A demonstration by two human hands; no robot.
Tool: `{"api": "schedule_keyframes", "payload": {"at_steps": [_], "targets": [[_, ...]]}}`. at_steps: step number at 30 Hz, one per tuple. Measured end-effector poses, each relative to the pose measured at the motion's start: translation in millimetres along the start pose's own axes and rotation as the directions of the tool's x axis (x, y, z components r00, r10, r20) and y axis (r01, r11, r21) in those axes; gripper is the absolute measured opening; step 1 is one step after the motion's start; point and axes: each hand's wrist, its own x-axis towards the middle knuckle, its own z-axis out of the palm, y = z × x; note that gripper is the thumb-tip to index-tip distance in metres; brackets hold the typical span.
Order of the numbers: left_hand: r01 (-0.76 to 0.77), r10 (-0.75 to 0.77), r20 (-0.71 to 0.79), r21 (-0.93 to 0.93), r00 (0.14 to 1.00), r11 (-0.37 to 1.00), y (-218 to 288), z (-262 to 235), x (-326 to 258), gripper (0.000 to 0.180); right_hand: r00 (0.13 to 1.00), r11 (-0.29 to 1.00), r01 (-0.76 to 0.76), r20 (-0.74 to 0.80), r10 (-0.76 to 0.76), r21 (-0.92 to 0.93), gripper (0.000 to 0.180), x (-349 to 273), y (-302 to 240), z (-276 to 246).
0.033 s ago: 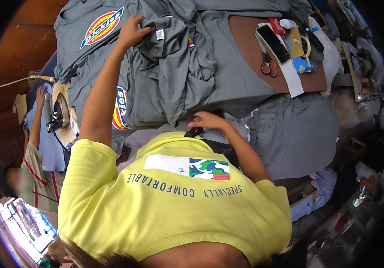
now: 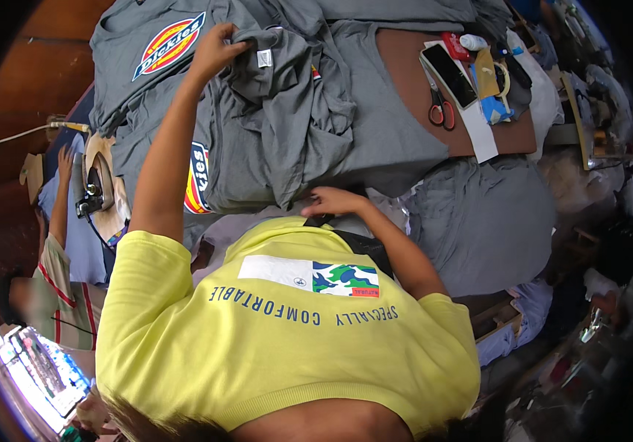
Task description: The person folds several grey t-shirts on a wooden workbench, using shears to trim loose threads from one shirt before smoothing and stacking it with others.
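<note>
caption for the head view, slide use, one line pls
Left hand grips a grey T-shirt on the table; right hand rests at its near edge.

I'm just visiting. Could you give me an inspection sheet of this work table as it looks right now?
Surface: brown wooden table, mostly under grey cloth.
Job's things: crumpled grey cotton T-shirt lying on flat grey T-shirts with colourful badge prints.
Clutter: red-handled scissors, black phone, white strip, electric iron.
Grippers: left hand clutches the crumpled T-shirt; right hand rests open at its near edge.
Cables: pale cord at left.
Surroundings: another person's hand near the iron; grey cloth bundle at right.
</note>
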Motion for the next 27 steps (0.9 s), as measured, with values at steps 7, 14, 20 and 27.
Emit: {"api": "schedule_keyframes", "payload": {"at_steps": [7, 14, 20, 27], "targets": [[-0.011, -0.094, -0.112, -0.700, 0.989, 0.714, 71, -76, -3, 0.007, 0.856, 0.877, -0.481, 0.206, 0.474, -0.017, 0.068, 31, -64, -4], [-0.277, -0.022, -0.547, -0.457, 0.837, 0.845, 84, -194, -52, 0.015, 0.940, 0.853, -0.340, 0.164, 0.299, 0.395, 0.039, -35, -134, -103], [0.013, -0.154, -0.383, -0.347, 0.911, 0.938, 55, -192, -139, 0.017, 0.877, 0.892, 0.053, -0.448, 0.173, 0.449, 0.022, -116, -163, -228], [0.475, -0.499, 0.102, 0.192, 0.861, 0.859, -38, -19, -219, 0.059, 0.697, 0.961, -0.198, -0.662, 0.277, 0.193, 0.079, -66, -86, -226]]}}
